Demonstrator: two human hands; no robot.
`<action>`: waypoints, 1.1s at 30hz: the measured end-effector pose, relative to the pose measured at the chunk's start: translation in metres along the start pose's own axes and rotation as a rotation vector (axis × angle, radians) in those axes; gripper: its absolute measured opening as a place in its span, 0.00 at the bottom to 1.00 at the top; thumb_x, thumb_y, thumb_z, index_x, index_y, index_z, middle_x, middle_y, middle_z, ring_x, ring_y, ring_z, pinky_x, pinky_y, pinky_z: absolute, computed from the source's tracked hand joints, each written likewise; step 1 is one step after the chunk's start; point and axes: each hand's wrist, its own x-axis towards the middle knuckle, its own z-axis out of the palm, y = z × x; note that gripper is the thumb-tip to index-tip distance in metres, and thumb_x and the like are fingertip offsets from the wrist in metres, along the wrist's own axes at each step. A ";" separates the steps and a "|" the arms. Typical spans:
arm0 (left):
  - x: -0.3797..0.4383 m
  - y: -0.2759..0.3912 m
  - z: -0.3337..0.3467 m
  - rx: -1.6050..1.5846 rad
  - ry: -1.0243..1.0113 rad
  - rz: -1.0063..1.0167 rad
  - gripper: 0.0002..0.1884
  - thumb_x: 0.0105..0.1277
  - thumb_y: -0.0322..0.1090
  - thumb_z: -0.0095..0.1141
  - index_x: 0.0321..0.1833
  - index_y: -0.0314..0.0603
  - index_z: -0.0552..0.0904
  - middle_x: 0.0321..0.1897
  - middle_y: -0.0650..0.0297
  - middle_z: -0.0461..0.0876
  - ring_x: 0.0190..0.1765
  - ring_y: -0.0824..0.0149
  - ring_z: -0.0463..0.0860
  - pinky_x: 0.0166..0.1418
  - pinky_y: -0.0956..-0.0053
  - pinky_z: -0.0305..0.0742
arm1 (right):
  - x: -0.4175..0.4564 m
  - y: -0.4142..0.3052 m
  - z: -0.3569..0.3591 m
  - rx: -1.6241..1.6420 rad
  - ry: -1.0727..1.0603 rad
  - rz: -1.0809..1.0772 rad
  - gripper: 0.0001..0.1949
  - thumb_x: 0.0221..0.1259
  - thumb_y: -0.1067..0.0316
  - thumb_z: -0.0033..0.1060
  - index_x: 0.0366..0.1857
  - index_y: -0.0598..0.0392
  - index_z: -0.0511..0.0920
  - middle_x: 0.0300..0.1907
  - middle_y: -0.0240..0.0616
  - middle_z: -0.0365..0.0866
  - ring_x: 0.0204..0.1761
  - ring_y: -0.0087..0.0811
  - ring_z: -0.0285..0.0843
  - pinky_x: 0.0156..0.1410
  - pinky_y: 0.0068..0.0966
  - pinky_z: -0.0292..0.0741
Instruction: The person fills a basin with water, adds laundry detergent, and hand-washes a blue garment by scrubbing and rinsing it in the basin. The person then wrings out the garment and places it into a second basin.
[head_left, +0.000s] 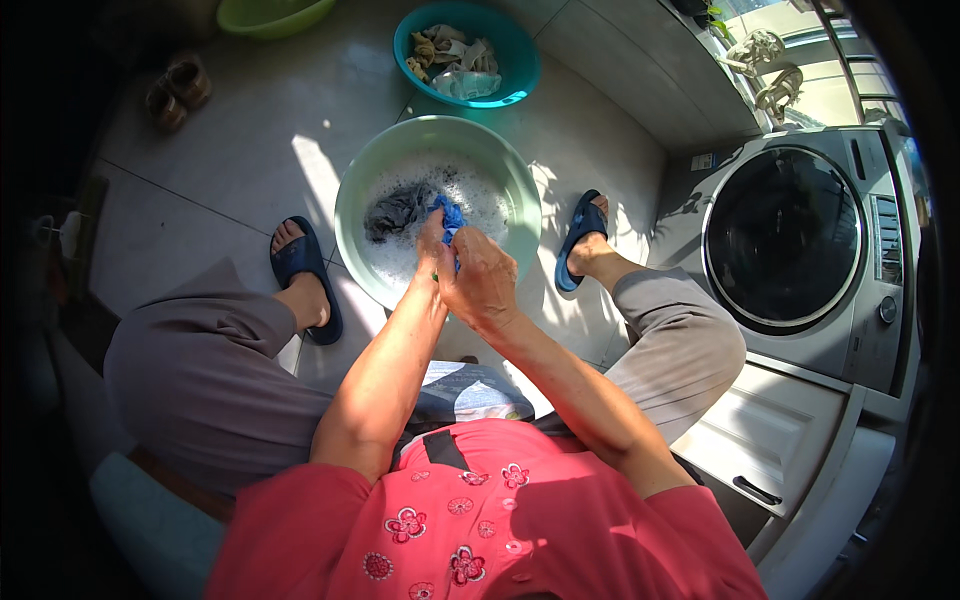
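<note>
Both my hands are together over a pale green plastic basin (521, 180) that stands on the floor between my feet. White suds (480, 187) cover the water in it. My left hand (430, 241) grips a bunched wet blue cloth (450, 214). Close against it, my right hand (480, 266) is curled into a fist around the lower part of the same cloth, and its fingers hide most of that part. A dark grey cloth (397, 212) lies crumpled in the suds, left of my hands.
Beyond it stands a teal basin (529, 71) holding crumpled cloths (457, 56). A yellow-green basin (277, 21) is farther left, near brown shoes (176, 90). At right are a front-loading washing machine (784, 232) and a white cabinet (757, 435). My slippered feet flank the green basin.
</note>
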 end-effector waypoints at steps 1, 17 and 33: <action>-0.010 -0.002 0.014 -0.070 0.088 -0.079 0.12 0.72 0.46 0.48 0.29 0.54 0.76 0.24 0.72 0.76 0.27 0.70 0.76 0.34 0.70 0.74 | -0.003 0.006 0.004 -0.029 0.001 0.004 0.10 0.63 0.66 0.60 0.25 0.56 0.73 0.24 0.51 0.80 0.29 0.53 0.80 0.34 0.44 0.73; -0.022 0.022 0.079 -0.085 0.019 0.013 0.18 0.78 0.49 0.48 0.52 0.41 0.78 0.45 0.65 0.83 0.49 0.65 0.84 0.53 0.64 0.80 | 0.069 0.076 -0.039 0.099 -0.168 0.089 0.19 0.66 0.57 0.60 0.51 0.63 0.80 0.44 0.59 0.86 0.44 0.56 0.86 0.51 0.44 0.81; 0.015 0.021 -0.021 0.069 0.266 -0.100 0.24 0.67 0.60 0.63 0.38 0.43 0.82 0.29 0.63 0.82 0.27 0.65 0.78 0.30 0.72 0.73 | -0.010 -0.003 -0.015 0.084 -0.441 -0.202 0.06 0.60 0.68 0.62 0.38 0.54 0.80 0.37 0.45 0.82 0.35 0.52 0.82 0.39 0.43 0.77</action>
